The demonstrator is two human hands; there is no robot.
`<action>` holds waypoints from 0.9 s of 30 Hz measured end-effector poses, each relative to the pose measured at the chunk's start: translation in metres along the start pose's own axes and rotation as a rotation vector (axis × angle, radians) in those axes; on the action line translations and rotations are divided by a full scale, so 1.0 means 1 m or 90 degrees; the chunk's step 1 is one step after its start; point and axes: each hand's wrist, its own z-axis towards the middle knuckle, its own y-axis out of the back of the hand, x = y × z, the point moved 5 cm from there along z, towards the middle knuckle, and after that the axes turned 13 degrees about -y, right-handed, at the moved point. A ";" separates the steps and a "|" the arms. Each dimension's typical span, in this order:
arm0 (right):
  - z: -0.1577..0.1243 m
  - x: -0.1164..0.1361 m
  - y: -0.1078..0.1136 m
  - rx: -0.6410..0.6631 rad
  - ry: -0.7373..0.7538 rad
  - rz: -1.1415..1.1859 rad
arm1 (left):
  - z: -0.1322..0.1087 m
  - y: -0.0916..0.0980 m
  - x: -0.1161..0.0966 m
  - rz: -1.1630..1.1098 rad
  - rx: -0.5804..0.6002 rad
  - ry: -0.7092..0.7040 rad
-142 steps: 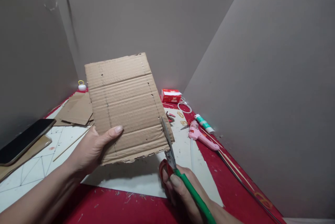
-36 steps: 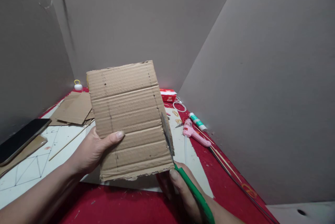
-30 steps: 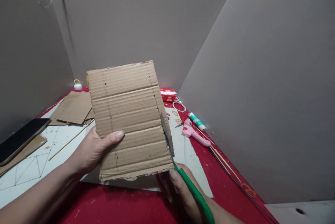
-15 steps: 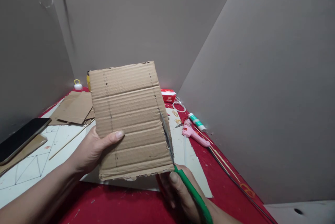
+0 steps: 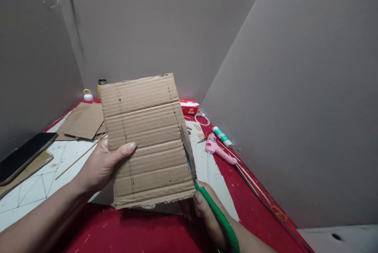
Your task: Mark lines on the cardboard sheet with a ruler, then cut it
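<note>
A piece of corrugated cardboard (image 5: 150, 134) with dashed pen lines near both sides is held up in the middle. My left hand (image 5: 102, 164) grips its left edge, thumb on the front face and the fingers hidden behind. Green-handled scissors (image 5: 217, 211) are in my right hand (image 5: 211, 213) at the lower right corner. Their blade lies along the right side of the cardboard, pointing up, close to the marked line. Part of my right hand is hidden behind the cardboard.
On the left lie a black phone (image 5: 26, 156), cardboard pieces (image 5: 84, 121) and white paper with drawn lines (image 5: 35, 190). A pink glue gun (image 5: 220, 152), a green-white tube (image 5: 222, 136), thin sticks and a red packet (image 5: 189, 107) are at the right and back.
The cardboard has dropped slightly, uncovering more of the dark-topped yellow container behind it. My left thumb has shifted a little left and up. The scissors remain at the right edge.
</note>
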 end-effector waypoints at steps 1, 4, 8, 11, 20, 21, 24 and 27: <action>-0.001 0.001 0.000 -0.003 -0.006 0.004 | 0.000 0.000 0.000 -0.003 0.005 0.001; -0.003 -0.001 -0.002 -0.012 -0.028 0.019 | 0.000 -0.001 0.000 -0.008 0.013 0.001; -0.005 -0.006 -0.003 -0.034 -0.034 0.031 | 0.001 -0.001 -0.002 -0.003 0.011 0.005; -0.007 -0.010 -0.003 -0.041 -0.012 0.042 | 0.000 -0.002 -0.003 0.003 0.016 0.007; -0.007 -0.024 -0.003 -0.034 -0.008 0.066 | 0.003 -0.003 -0.008 0.023 0.024 -0.002; -0.007 -0.024 -0.003 -0.034 -0.009 0.069 | 0.003 -0.003 -0.008 0.023 0.023 0.001; -0.006 -0.023 -0.003 -0.034 -0.020 0.068 | 0.003 -0.003 -0.009 0.025 0.019 0.007; -0.004 -0.019 -0.002 -0.036 -0.037 0.059 | 0.004 -0.002 -0.010 0.029 0.000 0.009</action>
